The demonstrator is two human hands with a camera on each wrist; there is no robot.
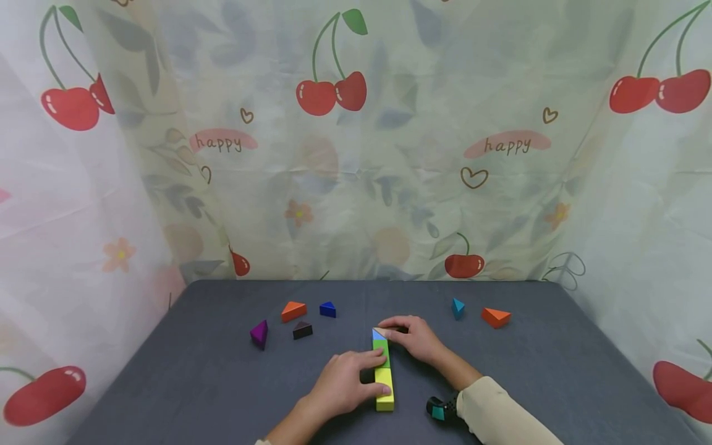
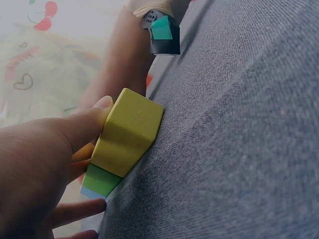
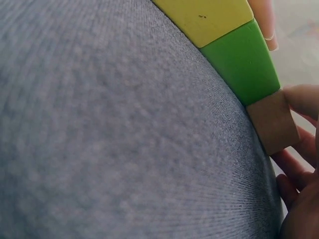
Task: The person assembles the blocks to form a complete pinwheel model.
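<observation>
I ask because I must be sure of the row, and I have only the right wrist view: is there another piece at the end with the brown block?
Observer: Yes, the head view shows a blue piece beside the brown block.
Operator: Thank you. And where, please, does the left hand put its thumb?
Observer: On the yellow block, as the head view shows.
Operator: Are there loose pieces farther to the right than the right hand?
Observer: Yes, two: a cyan piece and an orange piece.
</observation>
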